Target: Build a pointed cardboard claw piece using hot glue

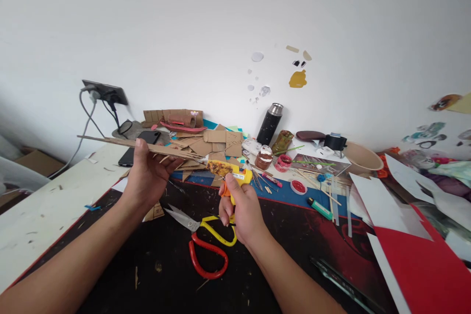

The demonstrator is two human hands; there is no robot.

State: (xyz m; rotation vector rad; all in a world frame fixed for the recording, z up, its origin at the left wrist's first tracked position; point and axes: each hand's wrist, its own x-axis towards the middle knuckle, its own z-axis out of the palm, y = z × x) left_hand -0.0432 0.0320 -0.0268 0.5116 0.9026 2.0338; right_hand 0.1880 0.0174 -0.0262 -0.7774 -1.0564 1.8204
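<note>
My left hand [147, 174] grips a long, thin cardboard strip [121, 142], thumb on top, fingers beneath; the strip stretches from the far left to the middle. Wrapped round the handle of a yellow glue gun [241, 175] is my right hand [239, 208], with a finger near the orange trigger. The gun's stained nozzle end points left at the right end of the strip; whether they touch I cannot tell. Below my hands, scissors [194, 226] with one yellow and one red handle lie on the black mat [165, 274].
Cardboard scraps [211, 146], a black phone [127, 156] and a red boat-like piece [182, 127] lie behind my hands. Farther right are a black flask [270, 125], paint jars [264, 158], a green glue stick or marker [320, 209], a beige bowl [362, 157] and red paper [423, 270].
</note>
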